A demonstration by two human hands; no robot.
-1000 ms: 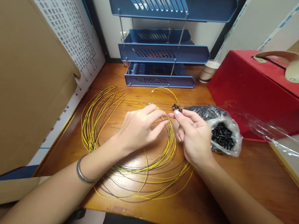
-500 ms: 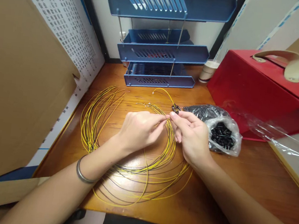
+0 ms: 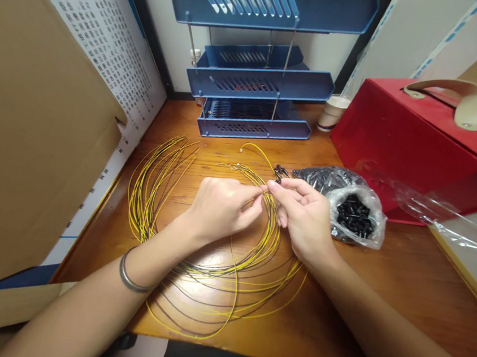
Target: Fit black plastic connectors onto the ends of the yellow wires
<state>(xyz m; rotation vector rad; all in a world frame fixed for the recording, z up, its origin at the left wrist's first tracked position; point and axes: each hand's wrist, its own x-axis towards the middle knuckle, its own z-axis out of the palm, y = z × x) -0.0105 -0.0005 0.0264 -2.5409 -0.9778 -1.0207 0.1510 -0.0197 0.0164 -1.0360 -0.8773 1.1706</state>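
Note:
Yellow and black wires lie in loose loops on the wooden table, with another bundle of their ends curving at the left. My left hand pinches a thin yellow wire between thumb and forefinger above the loops. Close against its fingertips, my right hand is pinched on a small black piece. More small black pieces sit just beyond the right fingertips, where one yellow wire arcs up and left. An open plastic bag holds several black pieces right of my right hand.
A blue tiered tray stands at the back, with a paper cup beside it. At the right is a red box with a beige handle. Cardboard rises on the left. Clear plastic film lies by the red box.
The right fingertips have shifted slightly left toward the left ones. The arcing yellow wire has dropped a little, and the low wire loop near the table's front edge has widened downward.

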